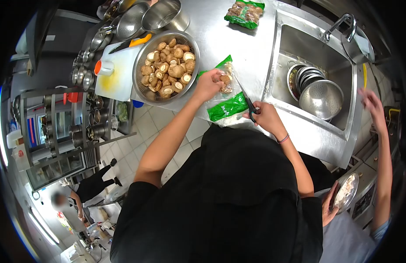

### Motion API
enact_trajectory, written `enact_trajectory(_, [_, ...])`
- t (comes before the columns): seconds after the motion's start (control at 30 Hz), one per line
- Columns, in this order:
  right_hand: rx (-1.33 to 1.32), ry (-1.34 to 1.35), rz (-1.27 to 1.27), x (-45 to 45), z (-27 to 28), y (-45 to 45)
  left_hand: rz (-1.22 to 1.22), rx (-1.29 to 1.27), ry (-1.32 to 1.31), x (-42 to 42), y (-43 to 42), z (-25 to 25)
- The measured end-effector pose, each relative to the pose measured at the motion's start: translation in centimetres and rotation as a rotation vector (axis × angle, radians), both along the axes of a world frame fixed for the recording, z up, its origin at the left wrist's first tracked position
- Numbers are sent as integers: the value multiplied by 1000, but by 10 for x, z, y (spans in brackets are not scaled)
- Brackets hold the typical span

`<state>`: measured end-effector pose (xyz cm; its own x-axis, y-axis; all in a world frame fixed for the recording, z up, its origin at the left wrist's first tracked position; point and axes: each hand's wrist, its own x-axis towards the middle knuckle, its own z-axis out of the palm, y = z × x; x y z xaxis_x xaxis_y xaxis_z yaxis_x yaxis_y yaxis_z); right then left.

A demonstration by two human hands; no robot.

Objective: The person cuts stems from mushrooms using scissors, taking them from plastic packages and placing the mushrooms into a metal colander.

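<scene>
My left hand (209, 86) is closed on the left side of a clear plastic mushroom bag (228, 106) with green printed ends. Brown mushrooms (225, 80) show beside its fingertips; whether the fingers also grip one, I cannot tell. My right hand (267, 117) is closed around the black handles of a pair of scissors (251, 107). Their blades point up and left, alongside the bag. To the left of my left hand stands a perforated metal colander (195, 51) heaped with whole brown mushrooms.
Another mushroom bag (244, 14) lies farther back on the steel counter (211, 33). At the right, a sink (284, 44) holds a colander (322, 100) and stacked bowls. An orange-handled knife (140, 40) rests by a white cutting board (120, 85). A co-worker's hand (329, 204) holds a bowl.
</scene>
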<state>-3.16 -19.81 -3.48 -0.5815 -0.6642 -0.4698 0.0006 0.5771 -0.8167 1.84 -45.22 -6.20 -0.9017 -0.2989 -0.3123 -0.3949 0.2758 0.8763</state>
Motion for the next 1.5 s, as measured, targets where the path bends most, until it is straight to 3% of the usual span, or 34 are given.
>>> enact_trajectory(0.17, [2, 4, -8, 2, -3, -1, 48, 26, -19, 2, -6, -14])
enact_trajectory(0.23, [32, 31, 18, 3, 0, -1, -2, -216, 43, 7, 7, 2])
enact_trajectory(0.53, [17, 291, 64, 18, -27, 15, -103, -661, -42, 28, 44, 8])
enact_trajectory(0.57, [9, 288, 57, 19, -25, 17, -111, -656, -41, 28, 42, 5])
enact_trajectory(0.67, [48, 290, 90, 19, -18, 21, 59, -139, 86, 29, 27, -5])
enact_trajectory(0.7, [47, 289, 92, 19, -14, 20, 61, -140, 85, 30, 22, -8])
enact_trajectory(0.77, [97, 259, 110, 18, -8, 17, 66, 158, 52, 32, 12, -8])
enact_trajectory(0.87, [107, 306, 140, 18, -11, 15, 131, 271, 37, 34, 7, -3])
enact_trajectory(1.2, [120, 195, 209, 17, -4, 18, 139, 284, -86, 35, 15, -6])
enact_trajectory(1.27, [96, 230, 215, 14, -3, 20, 101, 64, 27, 32, 17, -6])
enact_trajectory(1.37, [118, 204, 211, 12, 4, 20, 251, 226, 68, 32, 18, 0])
enact_trajectory(1.5, [24, 98, 155, 12, 8, 15, 247, 193, 187, 34, 22, 3])
